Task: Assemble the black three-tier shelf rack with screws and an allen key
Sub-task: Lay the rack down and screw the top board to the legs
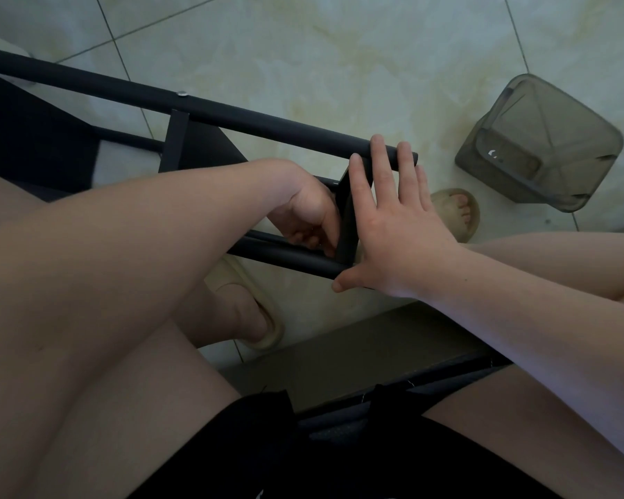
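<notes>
The black shelf rack (231,113) lies on its side across the floor in front of me. One long black tube runs from upper left to centre right, with a silver screw head (182,93) on it. A second tube (289,259) lies nearer to me. My right hand (389,221) lies flat with straight fingers over the end of the rack, fingertips on the far tube, thumb by the near tube. My left hand (307,214) reaches down between the tubes with fingers curled next to a black end bracket (348,217). What it holds is hidden.
A translucent grey plastic bin (541,142) lies tipped on the tiled floor at the right. My feet in beige slippers (256,315) rest under and beside the rack. A dark seat edge (357,358) runs below my arms.
</notes>
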{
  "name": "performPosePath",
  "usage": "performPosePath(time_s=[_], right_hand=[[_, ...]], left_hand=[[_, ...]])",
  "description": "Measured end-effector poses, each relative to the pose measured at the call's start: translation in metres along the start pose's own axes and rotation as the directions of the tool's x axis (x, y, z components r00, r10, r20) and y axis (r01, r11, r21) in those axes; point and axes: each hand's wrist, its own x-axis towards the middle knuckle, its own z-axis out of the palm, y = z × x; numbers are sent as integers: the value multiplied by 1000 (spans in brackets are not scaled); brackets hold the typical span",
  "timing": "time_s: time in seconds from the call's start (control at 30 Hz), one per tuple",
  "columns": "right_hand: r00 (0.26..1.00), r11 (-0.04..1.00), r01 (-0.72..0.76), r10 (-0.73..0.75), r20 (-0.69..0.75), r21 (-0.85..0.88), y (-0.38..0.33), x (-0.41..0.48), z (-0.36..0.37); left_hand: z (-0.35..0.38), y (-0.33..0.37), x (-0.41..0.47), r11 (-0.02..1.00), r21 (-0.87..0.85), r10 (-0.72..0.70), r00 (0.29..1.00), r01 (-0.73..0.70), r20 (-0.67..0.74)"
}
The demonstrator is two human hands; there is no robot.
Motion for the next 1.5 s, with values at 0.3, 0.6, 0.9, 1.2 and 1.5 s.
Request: performPosePath(time_s=[0.3,0.6,0.9,1.2,1.5], right_hand=[[1000,1000,-1,1,6,10,0,0,0],[1000,1000,-2,2,3,13,0,1,1],[1000,1000,-2,2,6,10,0,1,0],[1000,1000,3,-3,-2,13,0,0,1],[1000,1000,4,-4,-9,11,2,2,3]], left_hand=[[1,4,-2,1000,12,25,1000,-25,13],[0,5,-3,998,4,65,997,-66,48],[-4,-1,-3,999,36,10,1000,-9,-25],[-1,4,-2,999,33,27,1000,-27,-3],[-1,5,-1,998,20,56,998,-56,10]])
